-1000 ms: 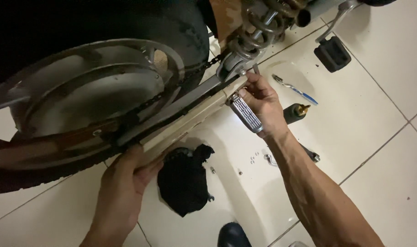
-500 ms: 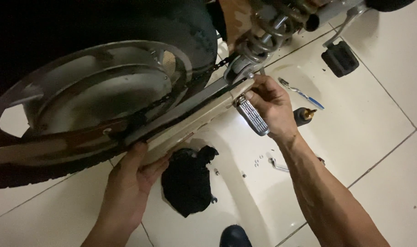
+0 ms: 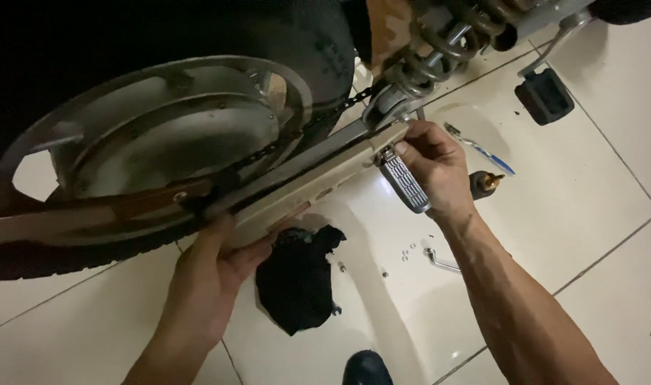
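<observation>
A motorcycle's rear wheel (image 3: 161,142) fills the upper left, with its drive chain (image 3: 268,150) running toward the shock spring (image 3: 439,50). A long beige chain cover (image 3: 318,182) lies along the swingarm. My left hand (image 3: 218,264) grips the cover's lower rear end from beneath. My right hand (image 3: 436,167) holds the cover's front end by the ribbed metal footpeg (image 3: 404,182).
A black rag (image 3: 297,274) lies on a white plastic panel (image 3: 411,306) on the tiled floor, with small bolts and a bent metal tool (image 3: 439,260). A screwdriver (image 3: 482,150), a small dark bottle (image 3: 486,183), a second footpeg (image 3: 544,96) and a dark shoe (image 3: 364,371) lie around.
Both hands have stayed on the chain cover. The view has shifted slightly, and my right hand sits a little lower and farther right against the cover's front end.
</observation>
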